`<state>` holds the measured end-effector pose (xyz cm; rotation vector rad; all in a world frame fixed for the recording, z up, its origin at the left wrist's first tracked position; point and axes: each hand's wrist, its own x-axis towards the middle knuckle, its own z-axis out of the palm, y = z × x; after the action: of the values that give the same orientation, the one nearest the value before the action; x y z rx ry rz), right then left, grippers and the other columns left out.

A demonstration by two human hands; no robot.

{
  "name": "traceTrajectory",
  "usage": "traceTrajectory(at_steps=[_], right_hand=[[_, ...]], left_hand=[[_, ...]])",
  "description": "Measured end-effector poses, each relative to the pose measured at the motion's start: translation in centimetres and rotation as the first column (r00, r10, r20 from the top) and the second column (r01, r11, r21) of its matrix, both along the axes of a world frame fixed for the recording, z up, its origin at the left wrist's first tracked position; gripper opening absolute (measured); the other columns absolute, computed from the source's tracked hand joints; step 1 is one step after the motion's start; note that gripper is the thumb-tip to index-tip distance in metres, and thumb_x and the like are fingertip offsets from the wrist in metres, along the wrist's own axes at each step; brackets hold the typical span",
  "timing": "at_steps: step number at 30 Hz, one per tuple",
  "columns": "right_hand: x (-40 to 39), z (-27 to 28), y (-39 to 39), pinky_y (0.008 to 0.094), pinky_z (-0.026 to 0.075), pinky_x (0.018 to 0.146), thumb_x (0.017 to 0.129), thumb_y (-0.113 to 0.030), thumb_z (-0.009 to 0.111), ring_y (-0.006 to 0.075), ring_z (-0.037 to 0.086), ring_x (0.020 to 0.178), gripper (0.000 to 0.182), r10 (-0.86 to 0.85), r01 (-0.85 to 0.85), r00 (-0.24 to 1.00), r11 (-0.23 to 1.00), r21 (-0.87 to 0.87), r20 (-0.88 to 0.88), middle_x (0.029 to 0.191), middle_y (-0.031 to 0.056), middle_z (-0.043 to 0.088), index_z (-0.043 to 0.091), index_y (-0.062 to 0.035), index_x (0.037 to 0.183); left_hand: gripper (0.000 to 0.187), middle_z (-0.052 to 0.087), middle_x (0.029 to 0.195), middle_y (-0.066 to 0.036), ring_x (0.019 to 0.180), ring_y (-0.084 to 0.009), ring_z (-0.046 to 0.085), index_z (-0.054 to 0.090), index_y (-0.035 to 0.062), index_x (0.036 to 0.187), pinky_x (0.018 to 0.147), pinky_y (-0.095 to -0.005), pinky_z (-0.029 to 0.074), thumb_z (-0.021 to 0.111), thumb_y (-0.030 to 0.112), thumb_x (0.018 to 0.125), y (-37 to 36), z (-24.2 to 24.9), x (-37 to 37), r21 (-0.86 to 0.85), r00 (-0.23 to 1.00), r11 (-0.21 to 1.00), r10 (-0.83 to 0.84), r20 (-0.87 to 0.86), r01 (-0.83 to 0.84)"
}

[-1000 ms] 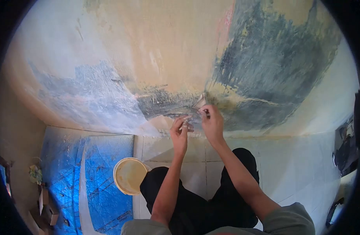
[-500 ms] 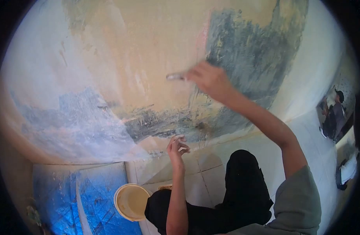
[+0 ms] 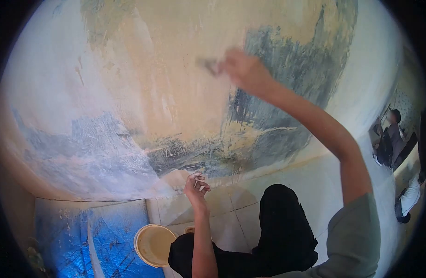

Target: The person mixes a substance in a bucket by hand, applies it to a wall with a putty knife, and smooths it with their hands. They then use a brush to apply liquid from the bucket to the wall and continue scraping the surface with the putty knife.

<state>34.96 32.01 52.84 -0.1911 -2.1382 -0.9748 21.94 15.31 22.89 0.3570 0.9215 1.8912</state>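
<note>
My right hand (image 3: 245, 69) is raised in front of the wall (image 3: 166, 92), its fingers wrapped round a paintbrush (image 3: 209, 66). Motion blurs the brush, whose head points left over the cream-coloured area. Lower down, my left hand (image 3: 197, 185) hangs near the foot of the wall with loosely bent fingers apart and nothing visible in them. Pale smears mark its fingertips. Beside my left forearm stands a round bucket (image 3: 137, 245) with cream-coloured insides. Dark grey patches (image 3: 287, 69) show on the wall right of the brush and along the bottom.
A blue sheet (image 3: 115, 236) covers the floor at lower left. Pale floor tiles (image 3: 224, 211) run along the wall under my bent knees (image 3: 282, 213). Far right, one person (image 3: 392, 139) sits low, and another person in a white top (image 3: 410, 199) is partly visible.
My right hand has moved up with the paintbrush, whose head now tilts up to the left. My left hand sits slightly lower and further left in view.
</note>
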Motion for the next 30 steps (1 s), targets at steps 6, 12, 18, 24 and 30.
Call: traceTrajectory(at_steps=[6,12,18,24,30], right_hand=[[0.7,5.2,0.9,0.0351,0.048,0.058,0.079,-0.006,0.064,0.0254,0.058,0.067,0.010,-0.009,0.006,0.929,1.000,-0.010,-0.370,0.076,0.0090,0.052,0.065,-0.0076,0.088],[0.0,-2.3,-0.6,0.0350,0.052,0.076,0.081,-0.005,0.062,0.0263,0.062,0.082,0.015,0.043,-0.057,0.986,0.994,0.088,0.161,0.087,0.0095,0.062,0.067,-0.0054,0.094],[2.7,-3.4,1.0,0.0338,0.047,0.086,0.095,-0.020,0.054,0.0229,0.062,0.098,0.024,-0.222,0.168,0.948,0.957,-0.236,-0.226,0.106,0.0090,0.066,0.066,-0.0071,0.111],[-2.8,-18.6,-3.5,0.0371,0.048,0.085,0.089,-0.010,0.059,0.0281,0.061,0.098,0.028,0.075,0.083,0.959,0.849,-0.521,0.275,0.108,0.0125,0.063,0.062,-0.0068,0.116],[-14.8,-33.0,-15.0,0.0358,0.050,0.069,0.081,-0.011,0.060,0.0284,0.062,0.083,0.016,0.763,-0.055,0.644,0.133,-0.990,0.067,0.092,0.0110,0.061,0.064,-0.0071,0.097]], left_hand=[[0.027,0.052,0.083,-0.005,0.060,-0.0150,0.052,0.061,0.0037,0.093,0.055,-0.0307,0.045,0.046,0.026,0.091,-1.1,1.5,0.2,-0.032,1.000,0.999,-0.017,-0.020,0.016],[0.028,0.060,0.097,-0.006,0.066,-0.0154,0.053,0.061,0.0077,0.098,0.060,-0.0318,0.047,0.047,0.032,0.092,-2.2,0.0,-1.1,-0.129,0.999,0.991,-0.031,-0.019,0.029],[0.026,0.061,0.073,-0.004,0.052,-0.0119,0.052,0.061,0.0015,0.087,0.052,-0.0261,0.044,0.044,0.022,0.089,-3.9,1.6,-1.3,-0.040,0.996,0.996,0.079,-0.042,-0.081],[0.019,0.060,0.071,-0.006,0.054,-0.0140,0.053,0.060,-0.0002,0.078,0.053,-0.0289,0.044,0.047,0.013,0.084,-4.1,3.1,-2.1,-0.052,0.958,0.974,0.204,-0.204,-0.219],[0.011,0.053,0.060,-0.013,0.051,-0.0196,0.051,0.058,-0.0007,0.075,0.050,-0.0326,0.041,0.049,0.005,0.077,-5.6,5.0,-2.1,0.349,0.589,0.761,0.646,-0.485,-0.547]])
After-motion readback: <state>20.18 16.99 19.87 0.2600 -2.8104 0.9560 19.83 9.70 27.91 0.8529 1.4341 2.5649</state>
